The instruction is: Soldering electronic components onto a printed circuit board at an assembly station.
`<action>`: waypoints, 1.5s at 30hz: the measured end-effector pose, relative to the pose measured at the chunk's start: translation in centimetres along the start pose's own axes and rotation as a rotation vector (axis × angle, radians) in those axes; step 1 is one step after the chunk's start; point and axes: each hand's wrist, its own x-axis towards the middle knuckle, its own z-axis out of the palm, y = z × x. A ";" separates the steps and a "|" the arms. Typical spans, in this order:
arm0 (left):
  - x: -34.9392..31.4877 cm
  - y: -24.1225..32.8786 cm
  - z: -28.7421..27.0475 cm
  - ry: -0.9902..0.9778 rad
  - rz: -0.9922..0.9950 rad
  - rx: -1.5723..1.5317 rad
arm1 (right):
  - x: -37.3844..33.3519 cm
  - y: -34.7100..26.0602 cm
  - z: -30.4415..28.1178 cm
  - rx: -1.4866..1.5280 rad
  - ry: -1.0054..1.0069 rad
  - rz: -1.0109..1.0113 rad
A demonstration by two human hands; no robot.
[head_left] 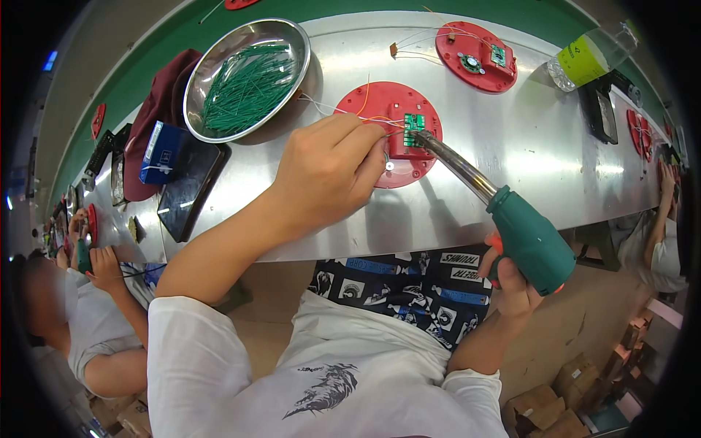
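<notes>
My right hand (513, 286) grips a green-bodied soldering gun (531, 237) near the front edge of the table. Its metal barrel slants up and left, and the tip sits at a small green circuit board (414, 125). That board is mounted on a round red plastic housing (369, 96) lying on the metal tabletop. Beside the board, my left hand (327, 164) is closed in a pinch on a thin wire; its fingertips partly hide what they hold. Thin white and orange wires (349, 113) run over the housing above my left fingers.
A steel bowl (305, 62) of cut green wires stands at the back left, beside a maroon cap (150, 109), a blue box (159, 153) and a black tray (191, 193). Another red housing (467, 77) and a plastic bottle (584, 62) are at the back right. Co-workers sit on both sides.
</notes>
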 end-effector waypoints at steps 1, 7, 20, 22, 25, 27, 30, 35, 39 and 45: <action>-0.1 -0.1 -0.1 -0.013 0.002 0.010 | 0.1 -0.2 0.4 0.009 -0.007 -0.015; -0.3 0.0 -0.4 -0.060 -0.015 0.020 | 0.9 -2.1 1.5 0.015 -0.029 -0.012; -0.3 -0.2 -0.3 -0.040 -0.021 0.012 | 1.4 -1.9 1.4 -0.108 -0.100 0.020; -0.3 -0.2 -0.3 -0.035 -0.015 0.011 | 1.4 -1.8 1.8 -0.084 -0.010 -0.061; -0.2 -0.2 -0.3 -0.041 -0.018 0.009 | 1.8 -1.9 1.2 -0.071 -0.008 -0.171; -0.2 -0.1 -0.2 -0.027 -0.017 0.001 | 1.6 -1.6 0.8 -0.113 0.041 -0.185; 0.0 0.1 -0.2 -0.022 -0.017 -0.005 | 1.8 -1.9 0.9 -0.121 0.063 -0.175; 0.0 0.1 -0.3 -0.027 -0.009 -0.007 | 1.8 -2.6 1.0 -0.119 0.053 -0.140; 0.1 0.0 -0.2 -0.036 -0.007 0.000 | 1.7 -2.6 0.8 -0.113 0.064 -0.134; 0.1 0.0 -0.5 -0.033 0.005 0.028 | 1.4 -2.3 0.8 -0.090 0.040 -0.124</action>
